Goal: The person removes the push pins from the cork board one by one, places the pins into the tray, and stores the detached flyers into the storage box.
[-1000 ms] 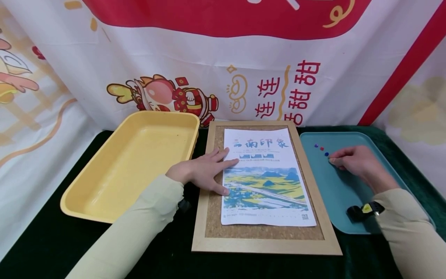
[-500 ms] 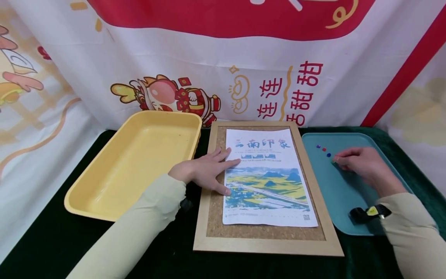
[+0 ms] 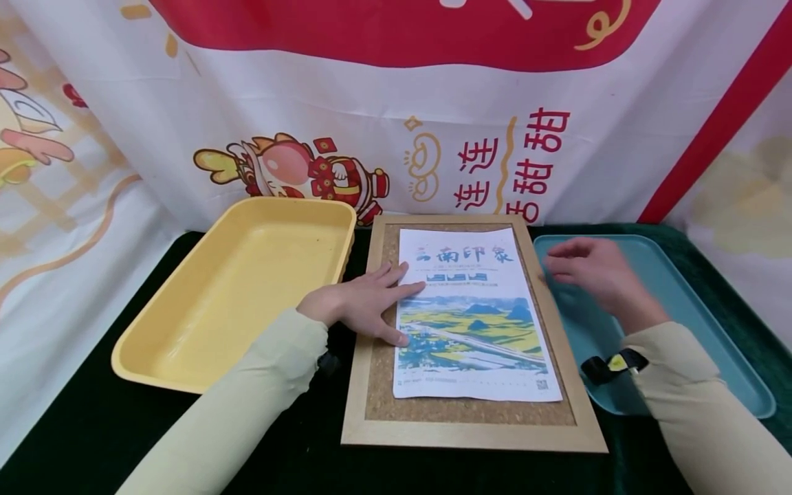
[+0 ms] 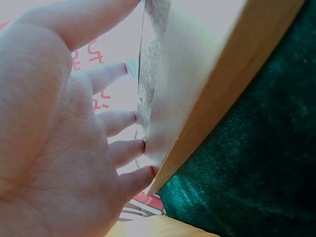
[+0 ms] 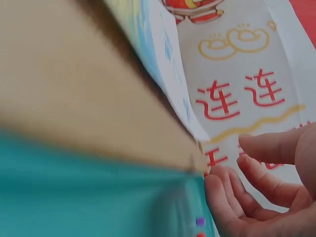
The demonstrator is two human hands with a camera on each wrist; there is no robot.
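Observation:
A printed landscape poster [image 3: 476, 323] lies on a cork board with a wooden frame [image 3: 470, 436]. My left hand [image 3: 361, 306] rests flat on the poster's left edge, fingers straight [image 4: 123, 121]. My right hand [image 3: 553, 265] hovers over the left end of the teal tray [image 3: 693, 323], beside the board's right rail [image 5: 74, 89]. Its fingers [image 5: 256, 177] are curled with the thumb close to the forefinger; whether anything is pinched between them does not show. A purple pushpin [image 5: 200, 221] lies on the tray under that hand.
A yellow tray [image 3: 247, 275] stands left of the board. Dark green cloth [image 3: 74, 426] covers the table. A printed banner [image 3: 396, 103] hangs close behind everything. A black band [image 3: 609, 364] sits on the right wrist.
My right hand has left the spot by the pushpins and moved left and farther back, to the tray's left end beside the board. It now covers the pins in the head view. The left hand stays.

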